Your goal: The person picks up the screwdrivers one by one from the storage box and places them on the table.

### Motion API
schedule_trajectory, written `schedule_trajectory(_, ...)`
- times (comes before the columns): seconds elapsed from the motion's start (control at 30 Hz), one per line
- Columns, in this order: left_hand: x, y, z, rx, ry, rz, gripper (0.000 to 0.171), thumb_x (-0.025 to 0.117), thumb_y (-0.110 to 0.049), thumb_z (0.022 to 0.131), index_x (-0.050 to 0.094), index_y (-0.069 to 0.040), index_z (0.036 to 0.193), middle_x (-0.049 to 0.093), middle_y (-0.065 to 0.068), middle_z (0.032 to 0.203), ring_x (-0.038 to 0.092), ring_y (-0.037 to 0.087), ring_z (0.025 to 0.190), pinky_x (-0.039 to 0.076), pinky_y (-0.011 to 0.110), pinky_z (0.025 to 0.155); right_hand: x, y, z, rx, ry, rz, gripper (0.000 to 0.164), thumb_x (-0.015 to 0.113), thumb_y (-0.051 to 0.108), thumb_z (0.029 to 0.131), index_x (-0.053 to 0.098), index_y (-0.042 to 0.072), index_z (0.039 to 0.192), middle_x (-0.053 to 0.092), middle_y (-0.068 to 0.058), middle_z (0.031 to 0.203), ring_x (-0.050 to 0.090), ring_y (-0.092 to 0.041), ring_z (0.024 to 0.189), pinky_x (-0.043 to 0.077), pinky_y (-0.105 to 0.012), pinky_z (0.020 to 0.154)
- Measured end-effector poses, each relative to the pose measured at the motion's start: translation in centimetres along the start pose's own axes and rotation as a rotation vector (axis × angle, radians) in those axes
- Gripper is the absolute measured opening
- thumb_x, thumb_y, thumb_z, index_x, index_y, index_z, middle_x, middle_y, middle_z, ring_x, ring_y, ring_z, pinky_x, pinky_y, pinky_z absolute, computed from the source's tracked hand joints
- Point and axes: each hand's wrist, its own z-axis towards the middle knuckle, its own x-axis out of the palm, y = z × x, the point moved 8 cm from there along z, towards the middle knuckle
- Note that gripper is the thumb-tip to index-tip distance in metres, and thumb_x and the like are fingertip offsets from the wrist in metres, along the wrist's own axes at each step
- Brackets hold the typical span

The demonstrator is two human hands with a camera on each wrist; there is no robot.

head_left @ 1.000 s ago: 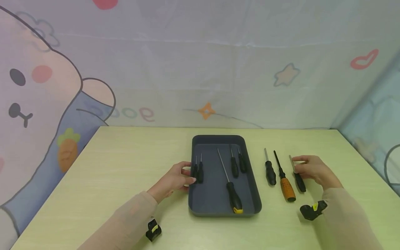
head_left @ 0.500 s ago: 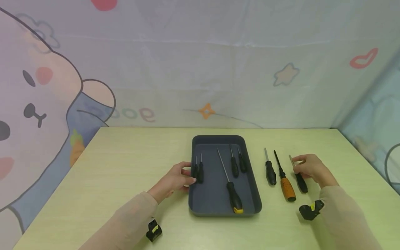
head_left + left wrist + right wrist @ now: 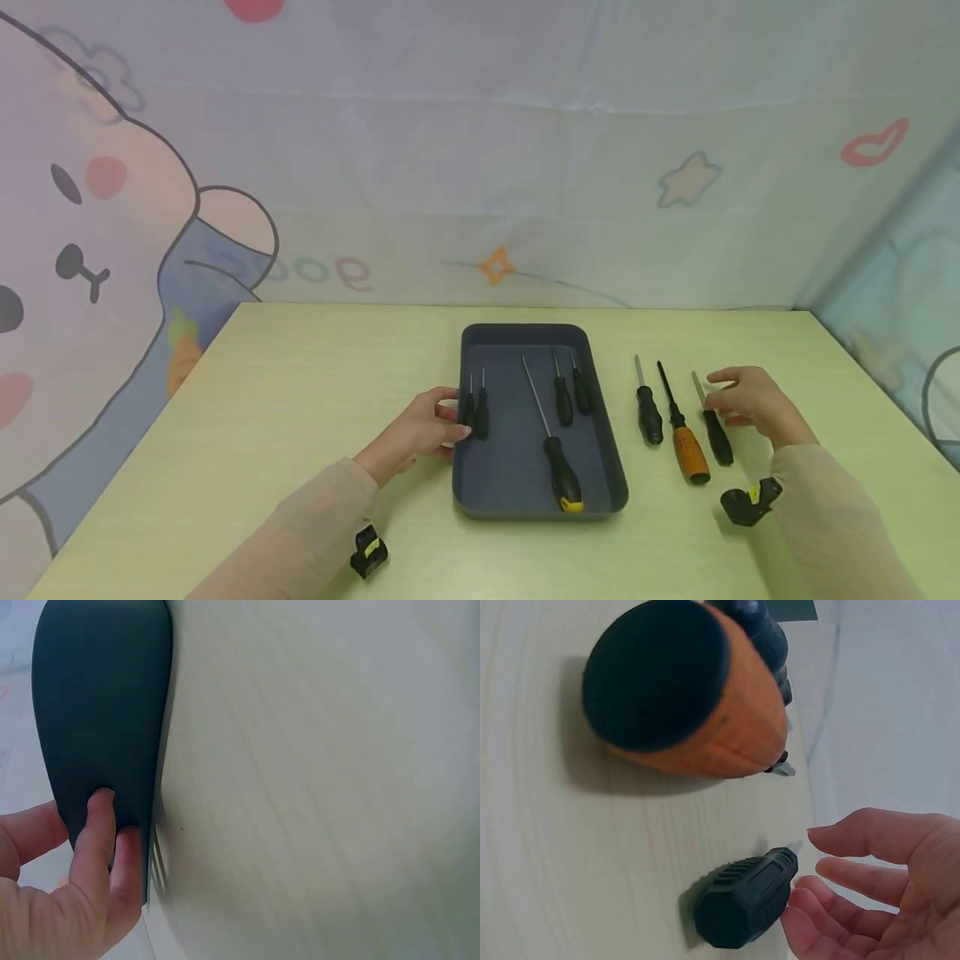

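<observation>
With the thumb over the rim and fingers against the outer wall, my left hand (image 3: 423, 427) grips the left side of a dark grey tray (image 3: 538, 514). The left wrist view shows those fingers on the tray's outside (image 3: 105, 697). My right hand (image 3: 756, 402) hovers beside the shaft of a black-handled screwdriver (image 3: 718, 440) on the table. Thumb and fingers are apart in the right wrist view, nothing pinched between them; whether a fingertip touches the screwdriver, I cannot tell. To its left lie an orange-handled screwdriver (image 3: 690, 454) and another black one (image 3: 649, 417).
Inside the tray, a long screwdriver with a yellow-tipped handle (image 3: 561, 471) lies among several small black screwdrivers, such as the one near the left wall (image 3: 482, 417). A printed cloth (image 3: 420, 167) hangs behind the pale wooden table (image 3: 300, 400).
The rightmost black screwdriver's handle shifted slightly right, then back left. My right hand, earlier at its shaft, has moved slightly up and away from it. Left hand and tray stay put.
</observation>
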Motion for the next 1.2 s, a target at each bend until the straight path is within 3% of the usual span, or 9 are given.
schedule_trajectory(0.27, 0.0, -0.1, 0.0, -0.002, -0.001, 0.003, 0.058, 0.062, 0.007, 0.084, 0.038, -0.001, 0.137, 0.049, 0.022, 0.113, 0.06, 0.025, 0.084, 0.055, 0.04, 0.073, -0.3, 0.6, 0.0, 0.044, -0.035, 0.015, 0.059, 0.061, 0.01, 0.087, 0.033, -0.017, 0.132, 0.051, -0.018, 0.101, 0.055, -0.019, 0.076, 0.055, -0.033, 0.069)
schedule_trajectory(0.57, 0.1, -0.2, -0.1, -0.004, -0.003, 0.004, 0.058, 0.062, 0.007, 0.084, 0.039, -0.001, 0.137, 0.049, 0.022, 0.112, 0.06, 0.025, 0.085, 0.055, 0.04, 0.071, 0.5, 3.4, -0.2, -0.017, 0.006, 0.073, 0.061, 0.059, 0.015, 0.09, 0.031, -0.017, 0.133, 0.055, -0.008, 0.093, 0.057, -0.016, 0.074, 0.055, -0.031, 0.072)
schedule_trajectory(0.97, 0.1, -0.2, -0.3, -0.004, 0.004, 0.007, 0.058, 0.062, 0.007, 0.085, 0.038, 0.0, 0.137, 0.049, 0.022, 0.114, 0.06, 0.025, 0.086, 0.055, 0.04, 0.072, 2.1, 6.5, 0.4, -0.049, 0.031, 0.09, 0.057, 0.06, 0.016, 0.091, 0.036, -0.016, 0.132, 0.057, -0.015, 0.101, 0.059, -0.018, 0.078, 0.055, -0.032, 0.072)
schedule_trajectory(1.2, 0.1, -0.3, -0.2, -0.002, -0.001, 0.006, 0.058, 0.062, 0.007, 0.085, 0.038, 0.0, 0.137, 0.048, 0.022, 0.113, 0.06, 0.026, 0.086, 0.055, 0.041, 0.071, 2.8, 8.2, 0.5, -0.074, 0.043, 0.088, 0.056, 0.06, 0.016, 0.091, 0.038, -0.013, 0.133, 0.057, -0.011, 0.097, 0.058, -0.017, 0.075, 0.054, -0.032, 0.073)
